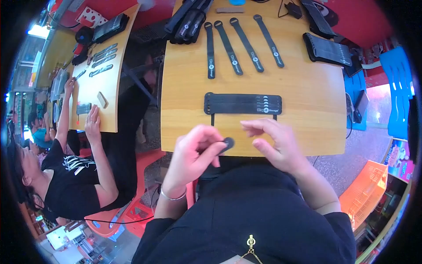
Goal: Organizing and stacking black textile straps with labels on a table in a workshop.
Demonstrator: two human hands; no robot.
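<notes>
My left hand (pixel 195 152) is closed in a pinch near the table's front edge. A small black piece with a rounded end (pixel 228 143), which looks like a strap end, sticks out between the thumb and fingers; the rest is hidden by the hand. To its right, my right hand (pixel 279 145) is open, fingers apart and nothing in it. Just beyond both hands lies a neat stack of black straps (pixel 233 104) with white print at one end. Two thin black bands (pixel 212 119) come out from under the stack toward me. Farther back, several single black straps (pixel 228 48) lie side by side, round ends away from me.
Bundles of black straps (pixel 189 22) sit at the wooden table's (pixel 307 132) far left, with another bundle (pixel 327 50) at the far right. A black adapter (pixel 293 9) lies at the back. At a left-hand table, another person (pixel 72 180) handles similar straps. An orange crate (pixel 362 189) stands right.
</notes>
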